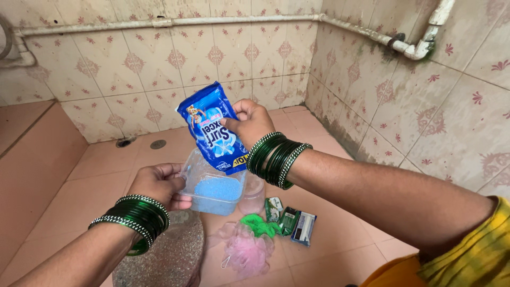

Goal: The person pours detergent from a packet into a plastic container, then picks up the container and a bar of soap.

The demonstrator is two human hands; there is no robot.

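Right hand (pixel 254 123) fingers pinch blue packet (pixel 212 127) – left hand (pixel 162 185) grips clear tub (pixel 212 187), fingertips hidden.

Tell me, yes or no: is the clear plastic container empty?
No. The clear plastic container in the left hand holds a layer of blue powder, beneath the blue pouch held in the right hand.

A blue pouch (pixel 215 128) tilts above a clear tub; small green and white packets (pixel 291 219) lie below.
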